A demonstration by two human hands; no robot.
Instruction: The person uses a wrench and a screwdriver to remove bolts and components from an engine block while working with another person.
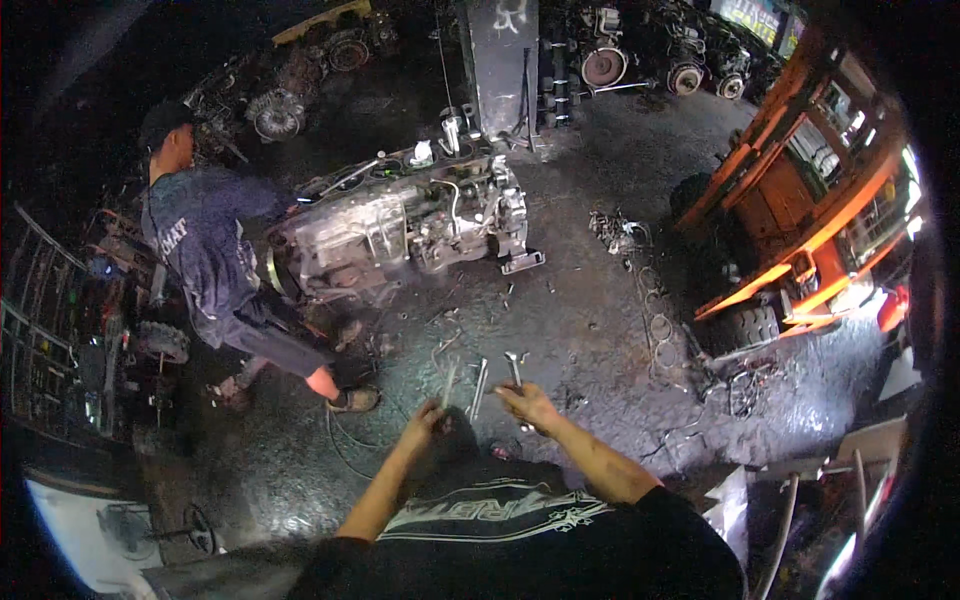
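In front of my body, my right hand (pixel 533 408) is closed around a metal wrench (pixel 515 370), its forked head pointing away from me. My left hand (pixel 429 417) is closed too, with a thin, pale metal tool (pixel 449 383) standing out of it. That tool is smeared, so its exact kind does not show. Between both hands, long shiny wrenches (pixel 479 388) lie on the dark floor. Farther off, a large engine block (pixel 400 230) rests on its side, away from my hands.
At the left, a co-worker (pixel 205 235) in dark clothes leans over the engine. An orange forklift (pixel 790 220) stands at the right. Loose metal parts (pixel 615 232) and gasket-like rings (pixel 660 327) lie on the floor between. A grey pillar (pixel 503 65) rises behind the engine.
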